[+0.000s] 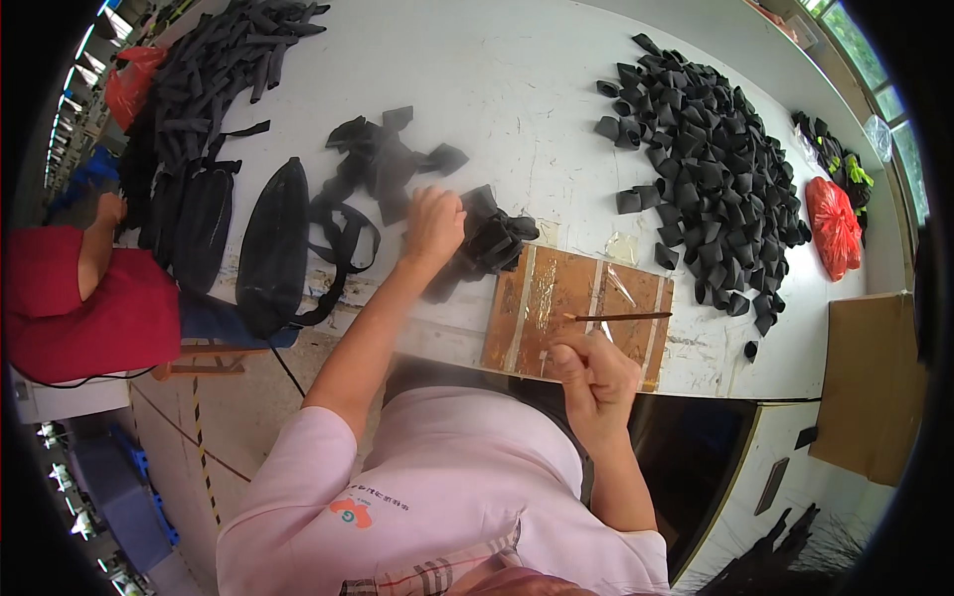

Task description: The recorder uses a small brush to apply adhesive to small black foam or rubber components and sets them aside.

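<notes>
My left hand [435, 226] reaches over the white table with its fingers curled, between two groups of black fabric pieces. Blurred black pieces [383, 159] lie just beyond it. Close on its right is a small stack of folded black fabric pieces [489, 236]. What the left fingers hold, if anything, is hidden. My right hand [598, 382] is closed, thumb against bent fingers, over the near edge of a brown board [571, 278] with tape strips. Whatever it pinches is too small to make out. A thin dark stick [626, 317] lies across the board just beyond the right fingers.
A large pile of black fabric loops [715, 169] covers the table's right, beside a red plastic bag [833, 228] and a cardboard box [865, 382]. Dark strips [199, 89] and long black padded pieces [273, 238] lie left. A co-worker's red sleeve [50, 268] shows far left.
</notes>
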Tool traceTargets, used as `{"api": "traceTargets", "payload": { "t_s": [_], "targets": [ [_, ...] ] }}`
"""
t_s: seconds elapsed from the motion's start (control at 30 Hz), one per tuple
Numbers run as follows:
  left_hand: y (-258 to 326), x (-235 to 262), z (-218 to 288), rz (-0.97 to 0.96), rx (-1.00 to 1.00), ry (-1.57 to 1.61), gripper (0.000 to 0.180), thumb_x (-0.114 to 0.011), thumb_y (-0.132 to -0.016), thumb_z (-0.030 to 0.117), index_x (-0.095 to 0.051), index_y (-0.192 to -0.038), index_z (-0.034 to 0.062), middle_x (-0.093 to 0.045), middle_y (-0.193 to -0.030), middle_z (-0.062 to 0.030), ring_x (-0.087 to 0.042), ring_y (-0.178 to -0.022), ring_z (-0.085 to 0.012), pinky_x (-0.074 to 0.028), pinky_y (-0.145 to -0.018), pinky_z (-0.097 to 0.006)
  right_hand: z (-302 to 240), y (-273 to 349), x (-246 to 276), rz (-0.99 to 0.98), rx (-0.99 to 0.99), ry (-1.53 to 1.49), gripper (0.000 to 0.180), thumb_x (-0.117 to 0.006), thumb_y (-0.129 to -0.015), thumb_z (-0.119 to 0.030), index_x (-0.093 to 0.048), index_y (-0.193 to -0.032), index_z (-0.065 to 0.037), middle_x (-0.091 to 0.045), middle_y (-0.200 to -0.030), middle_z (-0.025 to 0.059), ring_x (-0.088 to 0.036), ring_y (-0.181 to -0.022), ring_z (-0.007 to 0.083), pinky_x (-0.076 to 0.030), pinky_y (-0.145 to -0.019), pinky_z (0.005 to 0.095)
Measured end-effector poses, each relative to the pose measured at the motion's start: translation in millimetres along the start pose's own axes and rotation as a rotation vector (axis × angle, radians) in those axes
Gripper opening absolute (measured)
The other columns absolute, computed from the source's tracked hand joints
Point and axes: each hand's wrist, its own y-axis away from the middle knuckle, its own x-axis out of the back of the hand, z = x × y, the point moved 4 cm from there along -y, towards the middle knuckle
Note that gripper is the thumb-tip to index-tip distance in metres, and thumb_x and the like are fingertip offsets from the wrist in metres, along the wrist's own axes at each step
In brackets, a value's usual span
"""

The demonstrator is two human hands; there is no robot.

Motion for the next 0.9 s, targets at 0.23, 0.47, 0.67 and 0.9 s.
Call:
{"api": "traceTargets", "payload": {
  "t_s": [0.23,0.47,0.67,0.9],
  "targets": [
    [4.0,40.2,34.7,0.118,-0.164,0.173,0.011,-0.061,-0.069,0.002,-0.05,-0.071,0.0011,-0.05,-0.09,-0.0149,-0.046,-0.086,-0.0287,-0.039,-0.075,-0.035,23.5,-4.3,-32.9,0.01,-0.139,0.073,0.008,-0.058,-0.078,-0.007,-0.059,-0.075,0.001,-0.057,-0.068,0.0126,-0.054,-0.055,0.0218,-0.043,-0.052,0.0283],
    [63.0,73.4,101.8,-0.343,0.273,1.224,0.004,-0.056,-0.076,0.001,-0.052,-0.074,0.0,-0.049,-0.094,-0.0046,-0.046,-0.074,-0.0065,-0.038,-0.069,-0.021,41.9,-14.9,-50.9,0.087,-0.476,-0.871,0.026,-0.056,-0.084,-0.019,-0.05,-0.098,0.002,-0.056,-0.083,0.0058,-0.052,-0.074,0.0093,-0.045,-0.066,0.0229],
    [75.0,66.2,117.7,-0.569,0.646,1.771,0.012,-0.057,-0.076,0.007,-0.053,-0.086,0.0017,-0.057,-0.078,-0.0067,-0.056,-0.065,-0.013,-0.046,-0.056,-0.025,46.5,-4.0,-40.9,0.027,-0.708,-1.214,0.013,-0.057,-0.083,-0.016,-0.054,-0.082,-0.003,-0.06,-0.074,0.0081,-0.057,-0.063,0.0132,-0.047,-0.058,0.0246],
    [77.0,61.3,113.3,-0.654,0.642,1.619,0.01,-0.058,-0.077,0.007,-0.057,-0.084,-0.0004,-0.059,-0.069,-0.0064,-0.056,-0.057,-0.0113,-0.045,-0.048,-0.022,50.1,0.4,-40.5,-0.011,-0.729,-1.18,0.013,-0.06,-0.081,-0.016,-0.053,-0.08,-0.005,-0.059,-0.07,0.0062,-0.058,-0.062,0.0142,-0.045,-0.05,0.0237]
  ]
}}
